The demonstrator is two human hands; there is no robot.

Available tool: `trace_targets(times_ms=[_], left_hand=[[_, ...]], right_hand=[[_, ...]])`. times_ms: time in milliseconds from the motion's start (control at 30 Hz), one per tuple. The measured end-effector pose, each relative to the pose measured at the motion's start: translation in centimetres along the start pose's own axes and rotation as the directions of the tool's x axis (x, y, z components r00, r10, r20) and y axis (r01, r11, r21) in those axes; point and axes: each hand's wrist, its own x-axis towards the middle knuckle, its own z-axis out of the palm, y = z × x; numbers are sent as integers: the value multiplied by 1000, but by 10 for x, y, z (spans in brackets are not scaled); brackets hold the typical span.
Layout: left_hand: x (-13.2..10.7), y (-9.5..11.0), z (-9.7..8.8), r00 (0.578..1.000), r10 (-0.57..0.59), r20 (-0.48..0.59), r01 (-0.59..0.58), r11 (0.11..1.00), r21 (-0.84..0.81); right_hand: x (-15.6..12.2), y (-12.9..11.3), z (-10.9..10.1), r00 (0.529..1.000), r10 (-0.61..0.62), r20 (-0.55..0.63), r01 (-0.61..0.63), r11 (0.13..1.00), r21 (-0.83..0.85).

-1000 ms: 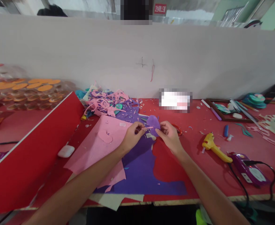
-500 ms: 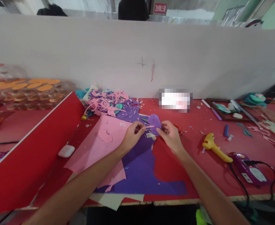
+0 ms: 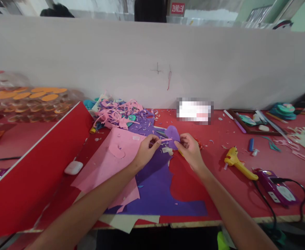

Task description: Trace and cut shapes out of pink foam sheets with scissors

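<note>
Evidently part-done: the pink strip (image 3: 166, 140) and purple piece (image 3: 172, 133) look cut to shape, but neither is set down. The left hand (image 3: 147, 149) pinches the strip, its tip overlapping the purple piece, which the right hand (image 3: 190, 149) grips by its edge above the table (image 3: 212, 163). Whether they are joined is hard to tell — the left hand hides the strip's near end.

Matt purple piece (image 3: 172, 133), plastic glue gun (image 3: 235, 162) (smooth)
</note>
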Motion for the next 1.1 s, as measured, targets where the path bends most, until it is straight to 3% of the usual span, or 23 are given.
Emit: trace_targets(times_ms=[1100], left_hand=[[1, -2, 0, 1000, -25, -12, 25, 1000, -12]], right_hand=[[1, 4, 0, 999, -28, 16, 28, 999, -16]])
